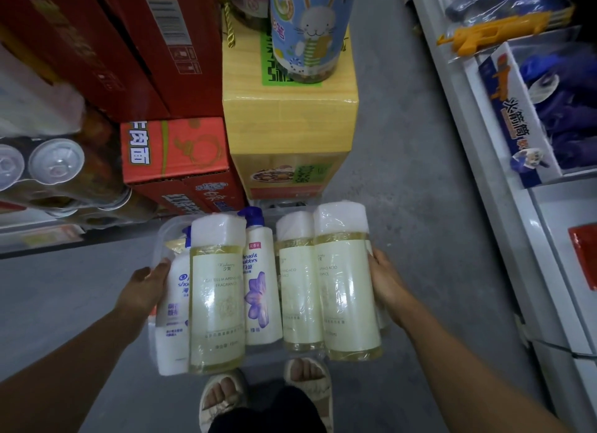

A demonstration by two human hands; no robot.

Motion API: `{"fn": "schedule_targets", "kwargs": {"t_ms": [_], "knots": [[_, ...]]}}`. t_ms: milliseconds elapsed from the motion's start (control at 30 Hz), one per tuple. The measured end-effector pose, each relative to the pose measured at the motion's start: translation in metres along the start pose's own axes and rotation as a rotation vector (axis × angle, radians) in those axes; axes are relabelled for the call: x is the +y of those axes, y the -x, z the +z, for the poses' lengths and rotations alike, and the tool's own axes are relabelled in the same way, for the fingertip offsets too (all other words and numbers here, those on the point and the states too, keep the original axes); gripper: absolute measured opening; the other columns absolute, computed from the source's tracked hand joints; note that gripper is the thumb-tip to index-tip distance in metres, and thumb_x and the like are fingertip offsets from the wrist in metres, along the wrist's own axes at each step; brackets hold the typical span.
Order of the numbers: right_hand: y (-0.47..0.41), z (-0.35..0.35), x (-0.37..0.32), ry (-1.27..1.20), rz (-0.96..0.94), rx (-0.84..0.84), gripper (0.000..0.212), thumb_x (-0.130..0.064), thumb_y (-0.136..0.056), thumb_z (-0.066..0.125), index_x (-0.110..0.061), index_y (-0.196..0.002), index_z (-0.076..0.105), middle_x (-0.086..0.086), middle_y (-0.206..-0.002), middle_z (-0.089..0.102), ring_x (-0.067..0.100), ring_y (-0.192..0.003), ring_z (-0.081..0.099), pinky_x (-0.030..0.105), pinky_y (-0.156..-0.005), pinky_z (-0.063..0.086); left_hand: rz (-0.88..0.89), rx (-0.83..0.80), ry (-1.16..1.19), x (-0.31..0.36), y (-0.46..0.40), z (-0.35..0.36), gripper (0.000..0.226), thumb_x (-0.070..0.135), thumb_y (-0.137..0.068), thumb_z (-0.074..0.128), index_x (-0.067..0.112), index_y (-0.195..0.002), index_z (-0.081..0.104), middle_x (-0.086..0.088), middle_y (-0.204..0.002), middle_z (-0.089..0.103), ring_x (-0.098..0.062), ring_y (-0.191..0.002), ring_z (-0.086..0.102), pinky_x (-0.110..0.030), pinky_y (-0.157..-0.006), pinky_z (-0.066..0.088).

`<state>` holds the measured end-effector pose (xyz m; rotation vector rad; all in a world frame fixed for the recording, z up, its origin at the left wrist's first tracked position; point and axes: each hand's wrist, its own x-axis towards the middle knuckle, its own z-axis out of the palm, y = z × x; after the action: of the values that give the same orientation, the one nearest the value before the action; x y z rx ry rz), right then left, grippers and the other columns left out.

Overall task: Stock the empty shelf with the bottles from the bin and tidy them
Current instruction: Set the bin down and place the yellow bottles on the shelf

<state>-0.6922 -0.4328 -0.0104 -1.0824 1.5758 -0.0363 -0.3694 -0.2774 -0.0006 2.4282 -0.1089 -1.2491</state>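
Note:
A clear plastic bin point(164, 232) full of bottles hangs in front of me above the floor. My left hand point(145, 287) grips its left side and my right hand point(386, 287) grips its right side. Inside lie three yellow shrink-wrapped bottles with pale labels: one at the left point(216, 300), two side by side at the right point(347, 290). Between them lie a white shampoo bottle with a purple flower point(260, 290) and another white shampoo bottle point(171, 319) at the far left. The bin's floor is hidden under the bottles.
Red cartons point(174, 151) and a yellow carton point(287, 122) with a rabbit-print canister point(310, 29) stand stacked ahead on the grey floor. Shrink-wrapped jars point(55, 167) sit at the left. A white shelf point(504, 187) with toys runs along the right. My sandalled feet point(265, 390) show below.

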Motion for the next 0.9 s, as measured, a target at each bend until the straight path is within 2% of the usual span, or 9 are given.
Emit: {"fn": "schedule_targets", "kwargs": {"t_ms": [100, 167, 233, 300, 367, 467, 567, 733, 900], "knots": [[0.019, 0.0, -0.004, 0.018, -0.006, 0.083, 0.042, -0.043, -0.1, 0.036, -0.02, -0.134, 0.045, 0.001, -0.124, 0.052, 0.016, -0.107, 0.053, 0.036, -0.092, 0.043, 0.024, -0.005, -0.009, 0.003, 0.019, -0.003, 0.037, 0.04, -0.099, 0.04, 0.009, -0.085, 0.055, -0.013, -0.083, 0.063, -0.023, -0.071, 0.057, -0.043, -0.083, 0.042], [0.032, -0.001, -0.008, 0.054, -0.014, 0.134, 0.05, -0.049, -0.096, 0.039, -0.02, -0.137, 0.043, 0.005, -0.137, 0.045, 0.022, -0.121, 0.047, 0.046, -0.103, 0.04, 0.071, 0.036, 0.002, 0.009, 0.036, -0.002, 0.035, 0.041, -0.097, 0.046, 0.006, -0.098, 0.053, -0.013, -0.093, 0.063, -0.025, -0.074, 0.059, -0.039, -0.078, 0.046], [0.047, -0.001, -0.017, 0.077, -0.04, 0.172, 0.059, -0.052, -0.091, 0.047, -0.019, -0.14, 0.039, 0.004, -0.142, 0.037, 0.025, -0.13, 0.04, 0.05, -0.108, 0.035, 0.117, 0.081, -0.006, 0.012, 0.053, -0.002, 0.055, 0.056, -0.087, 0.054, 0.01, -0.117, 0.048, -0.012, -0.11, 0.059, -0.029, -0.086, 0.062, -0.04, -0.078, 0.051], [0.06, 0.003, -0.029, 0.074, -0.066, 0.168, 0.072, -0.054, -0.081, 0.061, -0.021, -0.14, 0.037, 0.0, -0.134, 0.036, 0.025, -0.128, 0.04, 0.051, -0.106, 0.038, 0.186, 0.11, -0.097, 0.013, 0.066, 0.002, 0.081, 0.068, -0.076, 0.057, 0.011, -0.132, 0.044, -0.017, -0.128, 0.052, -0.036, -0.111, 0.056, -0.052, -0.091, 0.049], [0.069, 0.012, -0.039, 0.119, -0.068, 0.139, 0.094, -0.06, -0.064, 0.072, -0.023, -0.141, 0.032, 0.0, -0.133, 0.04, 0.025, -0.125, 0.044, 0.052, -0.102, 0.042, 0.26, 0.152, -0.192, 0.024, 0.089, 0.009, 0.071, 0.045, -0.085, 0.062, 0.006, -0.14, 0.039, -0.019, -0.14, 0.042, -0.036, -0.128, 0.041, -0.05, -0.105, 0.037], [0.068, 0.028, -0.049, 0.262, -0.051, 0.15, 0.112, -0.051, -0.06, 0.081, -0.016, -0.147, 0.021, 0.008, -0.143, 0.037, 0.029, -0.132, 0.037, 0.048, -0.106, 0.038, 0.365, 0.199, -0.281, 0.035, 0.102, 0.02, 0.065, 0.032, -0.087, 0.065, 0.003, -0.139, 0.039, -0.018, -0.141, 0.042, -0.032, -0.131, 0.034, -0.043, -0.107, 0.03], [0.066, 0.036, -0.059, 0.412, -0.032, 0.206, 0.104, -0.04, -0.067, 0.081, -0.009, -0.145, 0.019, 0.015, -0.14, 0.037, 0.032, -0.13, 0.036, 0.042, -0.1, 0.039, 0.391, 0.175, -0.306, 0.039, 0.1, 0.025, 0.061, 0.031, -0.086, 0.066, 0.006, -0.136, 0.044, -0.016, -0.138, 0.045, -0.031, -0.127, 0.037, -0.039, -0.105, 0.03], [0.088, 0.045, -0.07, 0.45, -0.066, 0.239, 0.093, -0.04, -0.067, 0.078, -0.011, -0.137, 0.024, 0.012, -0.13, 0.041, 0.03, -0.121, 0.04, 0.036, -0.088, 0.042, 0.402, 0.162, -0.335, 0.041, 0.102, 0.022, 0.06, 0.032, -0.086, 0.066, 0.009, -0.137, 0.043, -0.013, -0.138, 0.045, -0.03, -0.128, 0.038, -0.039, -0.106, 0.031], [0.103, 0.079, -0.085, 0.481, -0.147, 0.162, 0.099, -0.046, -0.067, 0.077, -0.016, -0.141, 0.019, 0.009, -0.133, 0.039, 0.026, -0.123, 0.039, 0.036, -0.093, 0.042, 0.397, 0.136, -0.348, 0.038, 0.102, 0.019, 0.064, 0.035, -0.086, 0.066, 0.011, -0.14, 0.04, -0.011, -0.142, 0.043, -0.028, -0.13, 0.035, -0.038, -0.108, 0.029]]}}
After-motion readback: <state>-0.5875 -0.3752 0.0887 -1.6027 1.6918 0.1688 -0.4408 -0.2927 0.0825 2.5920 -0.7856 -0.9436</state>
